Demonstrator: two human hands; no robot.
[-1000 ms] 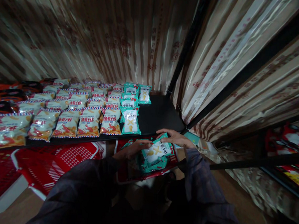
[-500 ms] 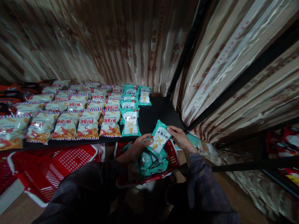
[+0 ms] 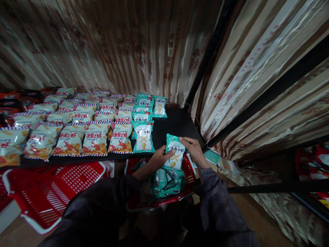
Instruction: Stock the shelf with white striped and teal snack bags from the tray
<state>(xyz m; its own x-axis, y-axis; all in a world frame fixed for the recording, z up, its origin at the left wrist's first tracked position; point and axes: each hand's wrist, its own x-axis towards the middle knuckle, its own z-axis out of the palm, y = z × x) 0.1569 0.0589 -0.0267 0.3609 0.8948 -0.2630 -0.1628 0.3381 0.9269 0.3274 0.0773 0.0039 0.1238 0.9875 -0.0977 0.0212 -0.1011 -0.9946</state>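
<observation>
- Both hands pinch one teal snack packet [image 3: 174,152]: the left hand [image 3: 159,158] grips its lower left edge, the right hand [image 3: 193,149] its upper right corner.
- The packet stands upright, long axis vertical, above the red basket [image 3: 188,167], just in front of the shelf [image 3: 177,124].
- The bare shelf patch lies straight ahead, right of the teal row [image 3: 144,135].

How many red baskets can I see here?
2. One red basket sits below the hands and holds teal snack bags. The other red basket is lower left, under the shelf edge. Red at the far left may be another.
</observation>
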